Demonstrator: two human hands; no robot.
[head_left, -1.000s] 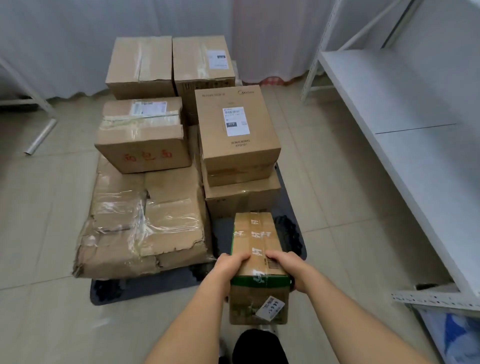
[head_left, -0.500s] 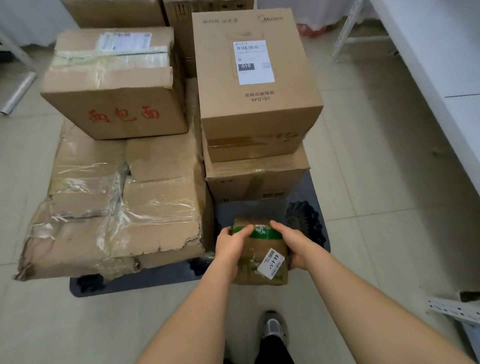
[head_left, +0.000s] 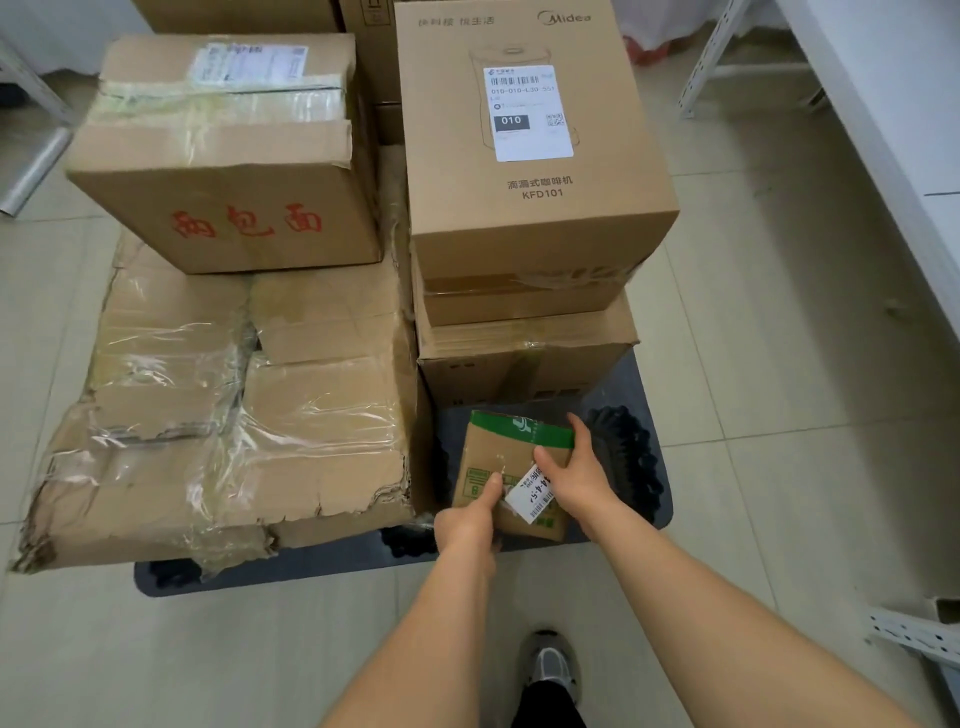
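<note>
Reaching forward and down, both bare forearms converge on the small carton (head_left: 498, 457), elbows low and wrists nearly straight. The left hand (head_left: 466, 522) grips the carton's lower left corner: its thumb lies flat up the front face, while the fingers are hidden behind the box. The right hand (head_left: 577, 480) grips the right edge, thumb pressed on the front face beside the white label (head_left: 531, 493), fingers curled round the side up to the green band (head_left: 519, 434).

The small carton stands upright between the two hands, over the near right corner of the dark cart deck (head_left: 641, 379), just in front of the lower stacked box (head_left: 524, 358) and just beside the battered flat carton (head_left: 234, 426). Whether its base touches the deck cannot be told.

Materials: the small carton is plain brown corrugated board, rectangular, with a green printed strip along its top edge and a skewed paper label. The battered flat carton is torn along its near edge and wrapped in wrinkled clear tape. The Midea box (head_left: 535, 218) is clean, square-edged, with a white shipping label. The box with red characters (head_left: 223, 171) is taped across its lid. The floor (head_left: 779, 364) is of pale glossy tile.
</note>
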